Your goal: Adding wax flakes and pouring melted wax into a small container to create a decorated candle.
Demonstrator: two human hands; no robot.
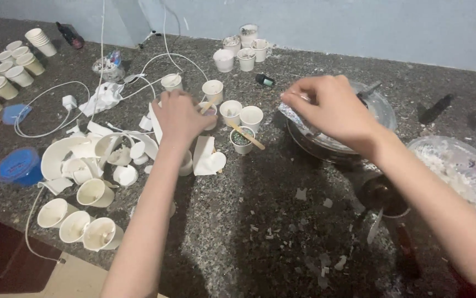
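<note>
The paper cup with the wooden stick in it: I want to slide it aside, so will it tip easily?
Probably. The paper cup looks thin and light, and the wooden stick leans far over its rim, likely shifting weight sideways. Neighbouring cups stand close and might get knocked.

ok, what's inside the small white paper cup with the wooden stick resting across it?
The small white paper cup holds a dark, speckled fill near its rim. The flat wooden stick lies across the top and covers a strip of it. What lies deeper cannot be seen. Neither hand touches it.

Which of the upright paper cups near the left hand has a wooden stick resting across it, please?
The dark-filled cup just right of the left hand; its neighbours carry no stick across their rims.
</note>
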